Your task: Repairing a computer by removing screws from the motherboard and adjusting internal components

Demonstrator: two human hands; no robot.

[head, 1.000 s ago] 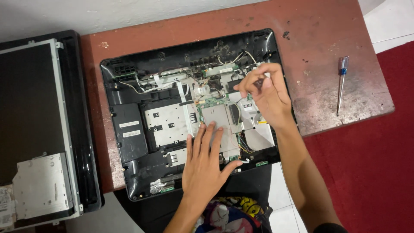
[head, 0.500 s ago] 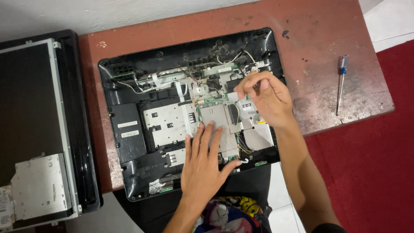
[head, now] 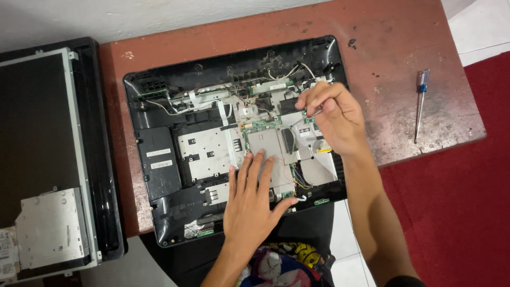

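Two hands work over an opened laptop base [head: 159, 159] lying on a reddish table [head: 404, 48], seen from the head camera. Left hand [head: 249, 204] lies flat, fingers spread and holding nothing, pressing on the grey metal plate [head: 265, 146] in the middle of the base. Right hand [head: 334, 117] has fingertips pinched around a thin tool [head: 305, 118], whose tip meets the green board [head: 260, 126]. Well apart to the right, a blue-handled screwdriver [head: 420, 103] rests on the table; a detached screen panel [head: 37, 143] lies left of it
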